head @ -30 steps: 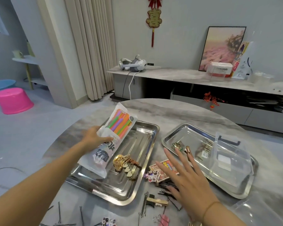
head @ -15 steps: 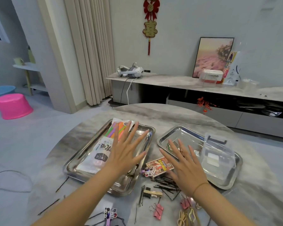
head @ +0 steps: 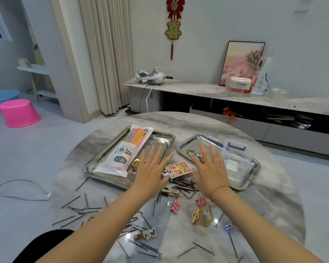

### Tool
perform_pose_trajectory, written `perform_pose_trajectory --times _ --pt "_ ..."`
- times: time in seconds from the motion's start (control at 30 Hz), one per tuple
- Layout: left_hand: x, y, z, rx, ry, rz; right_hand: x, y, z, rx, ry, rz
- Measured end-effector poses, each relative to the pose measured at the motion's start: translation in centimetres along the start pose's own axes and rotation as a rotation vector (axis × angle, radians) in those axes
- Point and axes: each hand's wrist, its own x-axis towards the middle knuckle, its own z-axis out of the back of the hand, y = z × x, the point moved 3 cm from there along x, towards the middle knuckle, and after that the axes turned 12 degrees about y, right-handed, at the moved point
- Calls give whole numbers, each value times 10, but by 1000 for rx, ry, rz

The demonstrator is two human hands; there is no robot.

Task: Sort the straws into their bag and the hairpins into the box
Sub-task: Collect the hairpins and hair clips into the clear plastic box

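Both hands are hovering with fingers straight and fanned, holding nothing. The left hand is hanging over the near right corner of the left tray, and the right hand is hanging just to that tray's right, above the near edge of the second tray. Whether either palm is touching anything is not showing.

The straw bag is lying lengthwise inside the left tray, with bright straws showing through its far end. The clear box is sitting well to the right of the left tray. The black hairpins are lying scattered on the table in front of the left tray and to its near right, so most of the sorting is looking undone.

The pins are likely handling as thin, light, springy wire — flat against a slick top and crossing one another. A fingertip pinch at a raised end, or sweeping several into a bunch first, is probably working best. The gold clip in the left tray, just right of the bag, is looking stiffer and bulkier — an easier pinch.
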Motion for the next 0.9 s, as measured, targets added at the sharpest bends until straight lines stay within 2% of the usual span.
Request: perform_pose_trajectory --times 0.1,0.2,0.37,0.5,0.57,0.67,0.8,0.9 --pt "-3 -14 3 0 17 -76 1 -23 3 5 17 -140" --pt "-2 -23 3 -11 -34 -128 6 -51 -5 -7 124 -328" --pt "3 -37 2 -47 -50 -189 9 -88 -34 188 268 -544" --pt "9 -41 -8 -28 -62 -240 16 -90 -48 183 246 -560" --pt "11 -42 -11 -22 0 -228 19 -88 -47 152 197 -558" --pt "16 -43 -14 -39 45 -205 24 -88 -41 81 113 -490" --pt "17 -41 -13 -24 70 -193 23 -84 -32 82 92 -424" --pt "19 -35 -3 -107 52 -170 22 -74 -20 82 16 -398"
